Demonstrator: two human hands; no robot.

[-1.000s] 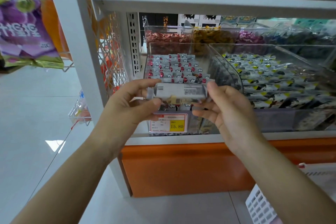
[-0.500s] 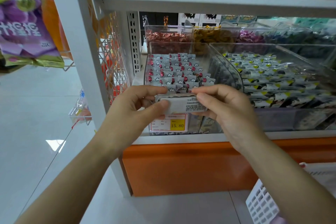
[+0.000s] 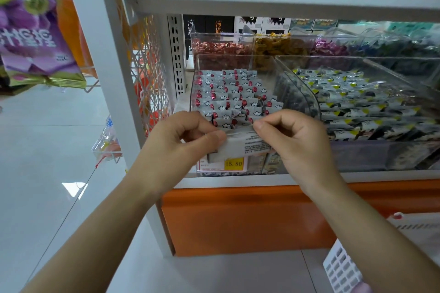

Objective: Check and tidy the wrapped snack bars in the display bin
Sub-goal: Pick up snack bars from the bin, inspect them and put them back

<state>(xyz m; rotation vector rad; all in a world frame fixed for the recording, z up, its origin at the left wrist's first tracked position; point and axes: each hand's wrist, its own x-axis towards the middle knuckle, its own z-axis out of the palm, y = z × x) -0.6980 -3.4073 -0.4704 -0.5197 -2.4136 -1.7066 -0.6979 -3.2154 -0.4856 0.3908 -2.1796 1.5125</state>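
At frame centre, the snack bar (image 3: 240, 148) lies with its long axis left to right. The left hand (image 3: 181, 147) pinches its left end and the right hand (image 3: 301, 143) its right end. The display bin (image 3: 234, 55) sits just behind, equally near both.

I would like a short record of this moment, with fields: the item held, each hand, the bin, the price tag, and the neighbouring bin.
held item: one wrapped snack bar, small print facing the camera
left hand: pinches the bar's left end
right hand: pinches the bar's upper right edge
display bin: clear plastic, behind the hands
bin contents: rows of grey bars with red marks
price tag: on the bin front, yellow part reads 15.80
neighbour bin: on the right, holds black, white and yellow packets
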